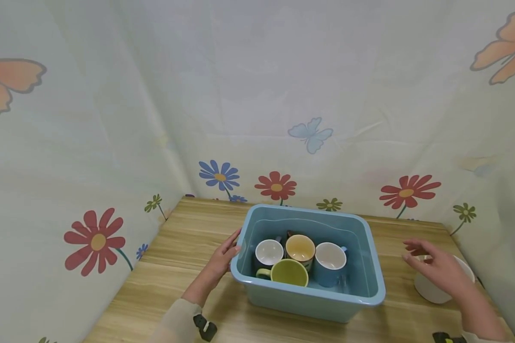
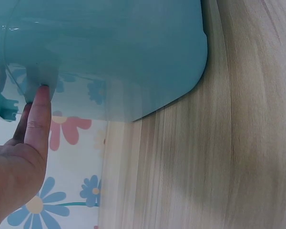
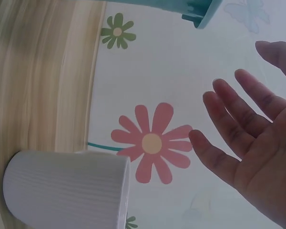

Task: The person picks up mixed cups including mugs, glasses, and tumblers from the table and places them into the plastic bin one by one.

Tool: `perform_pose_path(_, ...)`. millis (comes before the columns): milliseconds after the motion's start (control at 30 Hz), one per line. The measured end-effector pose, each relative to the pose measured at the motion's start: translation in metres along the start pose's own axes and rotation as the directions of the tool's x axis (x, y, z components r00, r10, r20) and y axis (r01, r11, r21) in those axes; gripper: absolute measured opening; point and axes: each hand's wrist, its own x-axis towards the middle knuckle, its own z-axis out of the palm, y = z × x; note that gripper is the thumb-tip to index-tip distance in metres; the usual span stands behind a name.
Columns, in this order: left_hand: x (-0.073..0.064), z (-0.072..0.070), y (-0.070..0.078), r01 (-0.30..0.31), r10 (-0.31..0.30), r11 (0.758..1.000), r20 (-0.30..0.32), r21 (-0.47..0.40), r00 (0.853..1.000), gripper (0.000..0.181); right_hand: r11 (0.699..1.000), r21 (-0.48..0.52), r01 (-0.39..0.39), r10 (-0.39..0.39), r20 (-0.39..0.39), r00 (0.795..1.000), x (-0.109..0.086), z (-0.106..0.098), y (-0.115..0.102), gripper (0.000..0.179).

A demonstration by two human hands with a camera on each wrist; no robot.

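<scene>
A blue plastic bin (image 1: 309, 297) holds several mugs: a white-lined dark mug (image 1: 269, 252), an orange-lined mug (image 1: 300, 247), a yellow-green mug (image 1: 289, 272) and a blue mug with a white inside (image 1: 330, 264). My left hand (image 1: 221, 257) touches the bin's left side just at the rim, its extended fingers (image 2: 40, 119) against the outer wall. Off to the right, my right hand (image 1: 442, 267) hovers with spread fingers, holding nothing. Beneath it stands a white ribbed round container (image 3: 66, 188), upright and partly covered by the hand in the head view.
The bin and container stand on a wood-grain table (image 1: 154, 286). Light sheets printed with flowers and butterflies hang behind the table (image 1: 347, 95) and along its left and right sides.
</scene>
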Motion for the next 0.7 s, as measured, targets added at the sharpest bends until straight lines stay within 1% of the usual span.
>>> perform_pose_path(167, 0.000, 0.000, 0.000, 0.006, -0.006, 1.000, 0.000, 0.002, 1.000, 0.064, 1.000, -0.024, 0.011, -0.011, -0.010, 1.000, -0.003, -0.002, 0.007, 0.053)
perform_pose_path(267, 0.000, -0.001, 0.001, 0.005, -0.005, 1.000, 0.002, 0.007, 1.000, 0.065, 0.999, -0.040, 0.011, -0.012, -0.016, 1.000, -0.005, -0.003, 0.012, 0.056)
perform_pose_path(533, 0.001, 0.000, 0.000, 0.004, -0.004, 1.000, -0.003, -0.003, 1.000, 0.064, 0.998, -0.061, 0.034, -0.037, -0.060, 0.997, -0.006, -0.006, 0.030, 0.061)
perform_pose_path(700, 0.002, -0.001, -0.002, 0.004, -0.004, 1.000, 0.000, -0.006, 1.000, 0.064, 0.991, -0.106, 0.078, -0.090, -0.119, 0.989, -0.006, -0.005, 0.044, 0.058)
